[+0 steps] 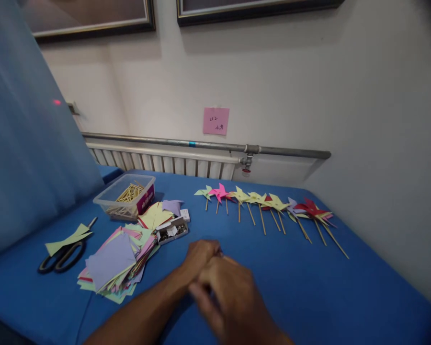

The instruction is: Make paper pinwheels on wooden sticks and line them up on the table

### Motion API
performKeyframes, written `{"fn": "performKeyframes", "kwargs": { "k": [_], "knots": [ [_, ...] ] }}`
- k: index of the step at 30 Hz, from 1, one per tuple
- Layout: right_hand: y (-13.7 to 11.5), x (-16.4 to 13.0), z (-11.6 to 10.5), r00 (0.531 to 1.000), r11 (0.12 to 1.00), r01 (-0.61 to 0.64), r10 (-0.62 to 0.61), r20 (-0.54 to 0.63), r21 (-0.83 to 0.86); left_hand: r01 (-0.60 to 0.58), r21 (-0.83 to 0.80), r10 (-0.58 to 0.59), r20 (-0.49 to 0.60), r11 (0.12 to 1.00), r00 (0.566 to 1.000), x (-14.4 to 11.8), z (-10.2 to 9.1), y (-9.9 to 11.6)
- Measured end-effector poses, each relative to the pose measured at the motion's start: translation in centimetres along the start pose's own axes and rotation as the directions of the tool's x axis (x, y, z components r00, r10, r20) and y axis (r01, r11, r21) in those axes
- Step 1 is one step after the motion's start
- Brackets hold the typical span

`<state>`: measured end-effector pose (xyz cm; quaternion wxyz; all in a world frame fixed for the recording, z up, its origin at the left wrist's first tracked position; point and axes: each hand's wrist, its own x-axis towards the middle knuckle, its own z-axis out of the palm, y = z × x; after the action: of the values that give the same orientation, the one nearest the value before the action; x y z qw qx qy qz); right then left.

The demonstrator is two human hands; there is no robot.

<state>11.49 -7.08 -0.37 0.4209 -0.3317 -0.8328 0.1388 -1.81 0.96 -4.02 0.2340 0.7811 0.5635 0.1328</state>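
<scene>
My left hand and my right hand meet above the front middle of the blue table. The right one lies partly over the left and is blurred. Both look closed with curled fingers; whatever is between them is hidden. Left of them lies a stack of coloured paper squares, lilac on top. Just behind that, a small white box stands open with small metal pins in it. Several yellow paper pieces and a lilac piece lie behind the box.
A clear plastic tub of wooden sticks stands at back left. Black-handled scissors lie at far left under a pale green paper strip. Several paper pinwheels on sticks line the back right. The blue table meets a wall.
</scene>
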Motion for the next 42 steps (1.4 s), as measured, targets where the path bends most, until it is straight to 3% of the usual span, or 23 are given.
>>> {"fn": "performKeyframes", "kwargs": {
  "k": [2, 4, 7, 10, 13, 14, 19, 24, 28, 31, 34, 37, 39, 42],
  "knots": [
    [2.7, 0.7, 0.2, 0.984, 0.986, -0.166, 0.165, -0.063, -0.019, -0.034, 0.018, 0.034, 0.001, 0.999, 0.999, -0.2, -0.2, 0.2],
    [5.4, 0.8, 0.4, 0.935, 0.939, -0.343, 0.343, -0.088, 0.017, -0.02, 0.073, 0.024, -0.044, 0.997, 0.999, -0.4, -0.8, 0.5],
    [8.1, 0.5, 1.1, 0.87, 0.869, -0.486, 0.491, -0.046, 0.091, 0.132, 0.173, -0.097, -0.2, 0.976, 0.975, -0.4, -3.1, 0.0],
    [8.7, 0.3, 2.1, 0.815, 0.805, -0.564, 0.578, -0.03, 0.184, 0.358, 0.181, -0.249, -0.44, 0.916, 0.862, -0.4, -6.4, -2.3],
    [8.4, 0.2, 3.0, 0.825, 0.81, -0.554, 0.565, -0.007, 0.191, 0.518, 0.137, -0.357, -0.578, 0.844, 0.734, -0.5, -9.1, -5.6],
    [8.3, 0.2, 3.2, 0.832, 0.818, -0.544, 0.554, -0.003, 0.184, 0.519, 0.117, -0.363, -0.587, 0.847, 0.724, -0.5, -9.6, -6.6],
    [8.3, 0.1, 3.4, 0.836, 0.822, -0.541, 0.549, -0.001, 0.177, 0.49, 0.032, -0.413, -0.492, 0.871, 0.767, 0.1, -9.8, -9.0],
    [8.4, 0.2, 3.3, 0.83, 0.817, -0.548, 0.558, -0.004, 0.181, 0.468, -0.151, -0.482, -0.453, 0.871, 0.75, 1.3, -9.8, -10.0],
    [8.3, 0.3, 3.3, 0.822, 0.809, -0.559, 0.57, -0.009, 0.18, 0.433, -0.2, -0.475, -0.449, 0.879, 0.757, 2.3, -10.1, -10.9],
    [8.5, 0.1, 3.5, 0.819, 0.805, -0.561, 0.573, -0.01, 0.19, 0.41, -0.237, -0.473, -0.481, 0.881, 0.738, 2.3, -10.4, -10.8],
    [8.9, 0.1, 3.7, 0.807, 0.784, -0.57, 0.591, -0.015, 0.245, 0.302, -0.209, -0.366, -0.592, 0.93, 0.718, 1.5, -10.1, -9.7],
    [9.5, 0.4, 3.5, 0.747, 0.67, -0.585, 0.665, -0.018, 0.458, 0.034, 0.031, -0.001, -0.72, 0.999, 0.694, 0.6, -8.2, -7.2],
    [9.7, 0.8, 3.0, 0.695, 0.497, -0.53, 0.719, 0.016, 0.687, -0.143, 0.236, 0.265, -0.644, 0.961, 0.718, 0.3, -6.0, -4.9],
    [9.7, 1.1, 2.0, 0.656, 0.18, -0.375, 0.745, 0.123, 0.909, -0.381, 0.475, 0.575, -0.378, 0.793, 0.726, 0.2, -2.3, -1.4]
  ]
}}
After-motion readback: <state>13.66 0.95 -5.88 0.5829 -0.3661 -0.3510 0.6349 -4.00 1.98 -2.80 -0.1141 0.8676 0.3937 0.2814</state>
